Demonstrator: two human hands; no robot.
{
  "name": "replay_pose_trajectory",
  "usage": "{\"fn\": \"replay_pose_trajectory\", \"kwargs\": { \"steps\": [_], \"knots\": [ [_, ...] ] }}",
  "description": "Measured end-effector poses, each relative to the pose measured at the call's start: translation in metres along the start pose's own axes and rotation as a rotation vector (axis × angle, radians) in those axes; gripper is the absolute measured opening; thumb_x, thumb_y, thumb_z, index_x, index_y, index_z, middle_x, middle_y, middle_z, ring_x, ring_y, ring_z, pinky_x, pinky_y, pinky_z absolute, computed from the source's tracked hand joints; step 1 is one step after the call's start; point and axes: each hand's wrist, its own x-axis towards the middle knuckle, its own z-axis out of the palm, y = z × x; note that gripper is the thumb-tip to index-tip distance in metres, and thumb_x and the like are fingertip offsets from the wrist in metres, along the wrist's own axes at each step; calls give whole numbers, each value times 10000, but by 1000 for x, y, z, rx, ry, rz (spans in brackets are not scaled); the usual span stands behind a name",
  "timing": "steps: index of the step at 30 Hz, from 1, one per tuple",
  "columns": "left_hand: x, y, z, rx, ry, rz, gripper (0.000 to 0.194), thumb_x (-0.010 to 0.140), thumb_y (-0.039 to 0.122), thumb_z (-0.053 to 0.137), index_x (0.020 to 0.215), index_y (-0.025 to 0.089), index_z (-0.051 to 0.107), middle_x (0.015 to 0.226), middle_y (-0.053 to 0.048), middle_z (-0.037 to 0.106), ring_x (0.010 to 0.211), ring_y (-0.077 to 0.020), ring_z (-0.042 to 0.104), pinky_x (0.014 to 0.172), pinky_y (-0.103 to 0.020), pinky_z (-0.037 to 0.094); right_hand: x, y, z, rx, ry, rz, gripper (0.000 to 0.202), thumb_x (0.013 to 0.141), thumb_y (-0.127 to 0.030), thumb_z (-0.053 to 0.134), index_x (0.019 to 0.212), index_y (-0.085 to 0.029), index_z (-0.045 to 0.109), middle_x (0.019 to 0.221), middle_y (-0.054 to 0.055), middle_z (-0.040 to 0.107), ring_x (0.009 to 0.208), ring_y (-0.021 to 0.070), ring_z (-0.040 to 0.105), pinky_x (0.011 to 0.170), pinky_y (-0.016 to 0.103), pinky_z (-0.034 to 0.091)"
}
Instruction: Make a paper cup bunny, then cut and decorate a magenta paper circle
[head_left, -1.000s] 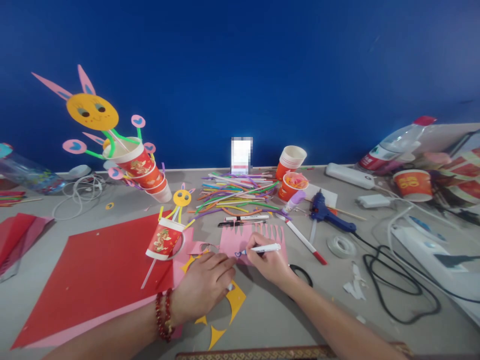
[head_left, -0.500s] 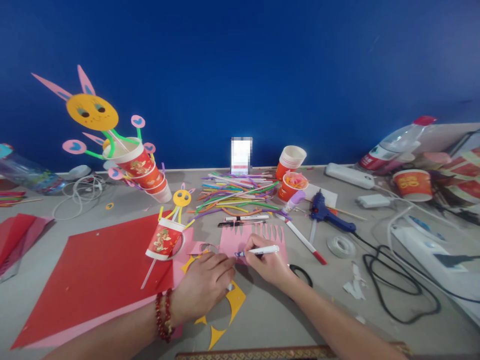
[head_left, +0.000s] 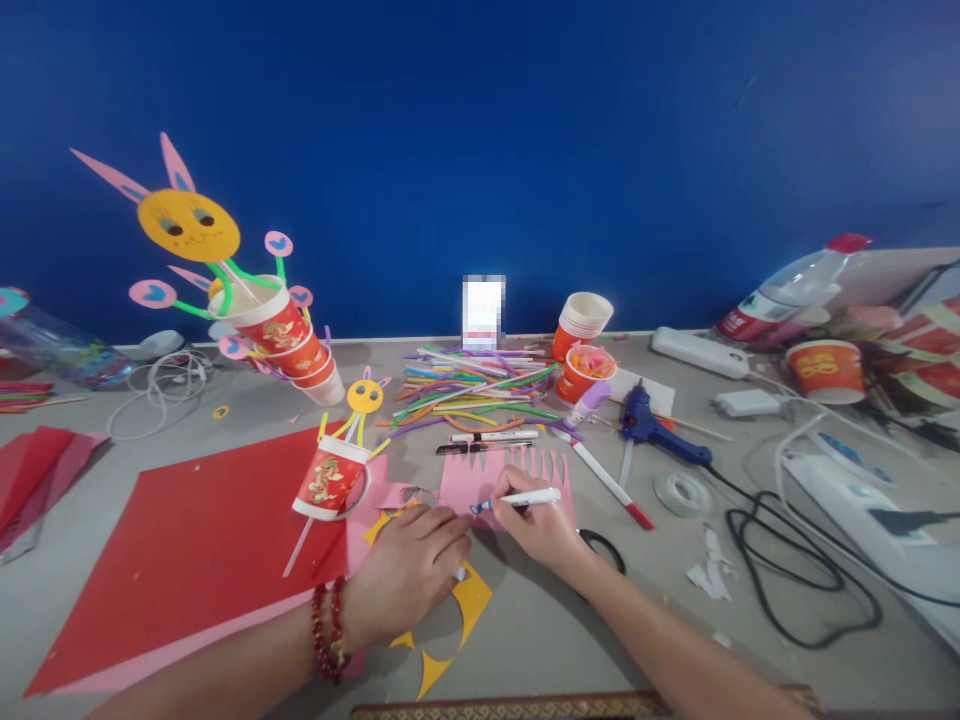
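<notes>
My right hand (head_left: 534,520) is closed round a white marker (head_left: 534,497), its tip at a small blue mark (head_left: 478,508) on the pink paper (head_left: 472,480). That paper has pointed cuts along its far edge. My left hand (head_left: 412,555) rests beside the paper's left end, fingers curled together. A small whitish bit (head_left: 460,574) shows under its fingers; I cannot make out what it is. Yellow paper scraps (head_left: 472,600) lie under and around that hand. To its left, a red paper cup figure (head_left: 330,475) with a yellow bunny head leans over red paper (head_left: 225,540).
Coloured pipe cleaners (head_left: 472,385) are heaped at the back. To the right lie a red-tipped marker (head_left: 611,482), black scissors handles (head_left: 602,548), a blue glue gun (head_left: 656,430), a tape roll (head_left: 682,492) and a black cable (head_left: 795,620). A taller cup bunny (head_left: 266,325) stands back left.
The marker tip and my right hand have shifted very slightly; the blue mark at the tip looks a little fuller. My left hand stays in place.
</notes>
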Motion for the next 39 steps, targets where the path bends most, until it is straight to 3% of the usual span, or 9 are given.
{"fn": "replay_pose_trajectory", "kwargs": {
  "steps": [18,39],
  "knots": [
    [1,2,-2,-4,-3,-7,257,890,230,612,1138,176,573,1303,-55,620,1165,-226,545,974,-402,415,0,-3,0,-41,-26,-30,144,816,-113,536,724,-219,504,676,-34,608,607,132,528,555,231,360],
    [1,2,-2,11,4,-2,239,901,240,584,1132,179,580,1274,-74,632,1152,-220,552,969,-393,418,-1,-4,0,-35,-34,0,137,795,-116,533,709,-221,517,638,-41,579,593,134,519,555,229,359]
  ]
}}
